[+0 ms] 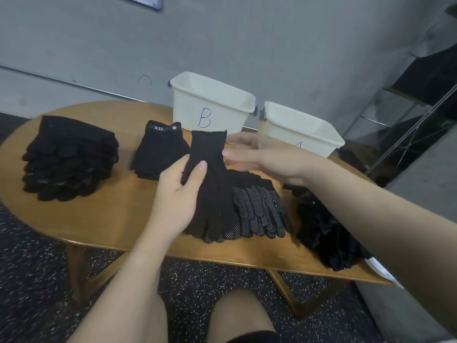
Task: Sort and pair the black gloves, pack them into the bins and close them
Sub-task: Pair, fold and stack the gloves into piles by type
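You've got a black knit glove [210, 184] lifted cuff-up over the middle of the surface, its fingertips drooping onto a pile of dotted-palm gloves [259, 211] that lies fingers toward you. To its left sits a small stack of fingerless gloves [158, 152] — white "5.11" lettering on the top cuff. Far left, a tall stack of black gloves [71, 157], some showing dotted fingers. Near the right edge, another dark heap of gloves [326, 233], too jumbled to sort out by eye. At the back stand two cream bins, both open — bin B [212, 107] on the left, its neighbour bin [301, 132] just beside it.
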The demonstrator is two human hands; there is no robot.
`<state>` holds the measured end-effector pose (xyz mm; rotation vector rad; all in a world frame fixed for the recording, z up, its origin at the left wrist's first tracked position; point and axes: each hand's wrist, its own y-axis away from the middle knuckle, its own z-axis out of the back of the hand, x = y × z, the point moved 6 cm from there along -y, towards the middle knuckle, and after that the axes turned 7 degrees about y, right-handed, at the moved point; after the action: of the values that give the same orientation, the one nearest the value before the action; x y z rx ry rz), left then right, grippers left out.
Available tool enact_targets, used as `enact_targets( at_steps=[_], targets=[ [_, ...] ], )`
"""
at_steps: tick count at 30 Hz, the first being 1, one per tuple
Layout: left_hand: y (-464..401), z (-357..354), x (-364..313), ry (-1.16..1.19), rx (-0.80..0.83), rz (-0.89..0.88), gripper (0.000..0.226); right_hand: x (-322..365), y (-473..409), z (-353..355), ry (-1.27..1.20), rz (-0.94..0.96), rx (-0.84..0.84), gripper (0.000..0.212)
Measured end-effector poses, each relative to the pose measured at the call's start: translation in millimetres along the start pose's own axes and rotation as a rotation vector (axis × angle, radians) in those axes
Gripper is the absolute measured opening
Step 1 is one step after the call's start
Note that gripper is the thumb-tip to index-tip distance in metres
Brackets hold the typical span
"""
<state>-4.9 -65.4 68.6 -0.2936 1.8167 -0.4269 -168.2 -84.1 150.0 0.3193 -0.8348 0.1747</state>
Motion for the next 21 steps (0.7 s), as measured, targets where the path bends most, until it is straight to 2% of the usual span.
enact_targets(
  at_steps=[2, 5, 11, 15, 21],
  targets=[
    [-1.4, -2.9, 3.7, 0.033, 0.051, 0.054, 0.018, -12.9, -2.4, -11.4, -0.077, -0.019, 0.123, 0.053],
    [-2.9, -5.2, 13.3, 0.068, 0.08, 0.156, 0.02, -28.0, -8.1, -15.4, -0.24, 0.005, 0.125, 0.011],
    [-6.7, 2.3, 46.6, -0.035, 0.027, 0.336, 0.014, -59.3, -19.3, -15.7, -0.175, -0.059, -0.032, 0.032],
    [-13.4, 6.9, 69.4, -0.209, -0.01, 0.428, 0.004, -81.9, -30.3, -14.9, -0.164, -0.108, -0.121, 0.031],
    [-26.6, 14.5, 86.6, -0.51, -0.052, 0.413, 0.006, -108.9, -46.3, -6.6, 0.215, -0.137, -0.213, 0.03]
  ],
)
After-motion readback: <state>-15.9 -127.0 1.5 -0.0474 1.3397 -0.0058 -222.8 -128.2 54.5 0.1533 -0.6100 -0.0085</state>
